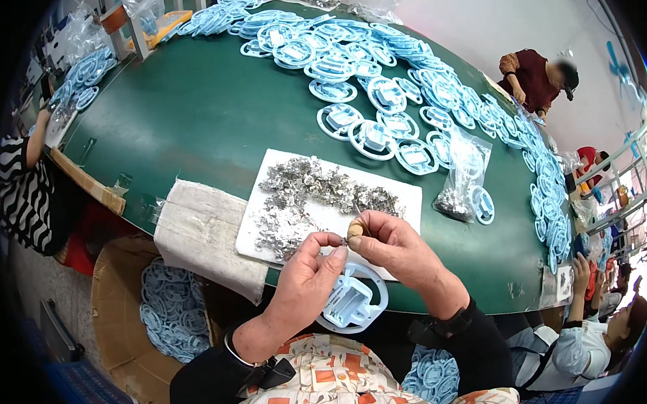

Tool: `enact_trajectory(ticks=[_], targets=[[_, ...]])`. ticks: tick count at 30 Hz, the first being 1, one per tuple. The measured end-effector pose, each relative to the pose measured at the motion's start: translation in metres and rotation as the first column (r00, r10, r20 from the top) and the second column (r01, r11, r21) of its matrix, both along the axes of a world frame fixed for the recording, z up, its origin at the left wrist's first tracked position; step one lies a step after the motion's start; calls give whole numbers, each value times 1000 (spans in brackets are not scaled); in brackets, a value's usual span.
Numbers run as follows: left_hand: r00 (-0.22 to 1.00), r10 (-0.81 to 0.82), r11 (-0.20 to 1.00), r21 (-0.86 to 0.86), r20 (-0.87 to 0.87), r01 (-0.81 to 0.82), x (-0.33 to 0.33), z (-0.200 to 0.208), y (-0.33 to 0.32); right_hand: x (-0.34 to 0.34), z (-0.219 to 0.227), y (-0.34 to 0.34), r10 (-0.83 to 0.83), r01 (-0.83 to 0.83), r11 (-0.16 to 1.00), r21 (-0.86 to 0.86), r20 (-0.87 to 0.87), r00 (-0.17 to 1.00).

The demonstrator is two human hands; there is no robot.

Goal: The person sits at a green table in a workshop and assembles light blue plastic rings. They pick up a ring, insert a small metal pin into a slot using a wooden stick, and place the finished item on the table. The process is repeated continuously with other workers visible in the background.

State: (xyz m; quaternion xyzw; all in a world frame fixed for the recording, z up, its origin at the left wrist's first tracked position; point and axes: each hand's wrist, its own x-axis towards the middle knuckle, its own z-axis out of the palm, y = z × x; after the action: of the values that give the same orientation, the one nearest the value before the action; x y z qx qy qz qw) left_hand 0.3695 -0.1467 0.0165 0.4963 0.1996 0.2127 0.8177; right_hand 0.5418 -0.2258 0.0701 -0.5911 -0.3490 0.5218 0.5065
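Observation:
My left hand (310,276) and my right hand (403,255) meet over the near edge of a white board (402,201). Both are closed in a pinch, fingertips nearly touching, around a tiny metal piece (345,240) whose exact shape is too small to tell. Tan covers sit on fingertips of the right hand. Just below the hands, a light blue plastic wheel-shaped part (352,303) rests at the table's edge, its boxy hollow facing up. Loose small metal clips (287,222) lie heaped on the board, left of and beyond my hands.
Many blue wheel parts (332,67) cover the far and right sides of the green table (177,118). A clear bag of metal pieces (461,182) stands to the right. A grey cloth (212,230) lies left; a cardboard box (117,302) of blue parts stands below. Other people sit around the table.

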Motion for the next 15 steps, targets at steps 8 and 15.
enact_trajectory(ticks=[8, 15], targets=[[972, -9, 802, 579, -235, 148, -5, 29, 1, 1, 26, -29, 41, -25, 999, -47, 371, 928], [962, -54, 413, 872, -266, 264, 0, 48, 0, 7, 60, -43, 286, -191, 958, -215, 658, 697]])
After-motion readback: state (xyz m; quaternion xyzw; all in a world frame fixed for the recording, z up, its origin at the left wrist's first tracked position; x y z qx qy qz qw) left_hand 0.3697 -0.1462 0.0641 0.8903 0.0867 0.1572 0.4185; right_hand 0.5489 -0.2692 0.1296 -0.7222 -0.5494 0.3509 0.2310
